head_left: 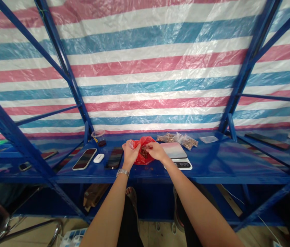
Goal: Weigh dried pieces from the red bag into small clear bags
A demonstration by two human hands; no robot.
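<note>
A red plastic bag (pixel 147 159) lies open on the blue shelf, with small brown pieces (pixel 144 152) showing in its mouth. On its left side, the fingers of my left hand (pixel 130 152) are closed on the bag's edge. A bit of clear plastic shows near those fingers. From the right, my right hand (pixel 156 151) reaches into the opening, thumb and fingers pinched together at the brown pieces. What sits between its fingertips is too small to make out. Just right of the bag is a white digital scale (pixel 184 164) with a flat plate (pixel 173 151) on top.
Clear packets of brown pieces (pixel 190 142) lie behind the scale, beside a flat clear bag (pixel 208 139). To the left are a dark phone (pixel 114 158), a white earphone case (pixel 99 158), a light-edged phone (pixel 85 159) and a cup of dark liquid (pixel 101 141). Blue posts (pixel 228 115) flank the shelf.
</note>
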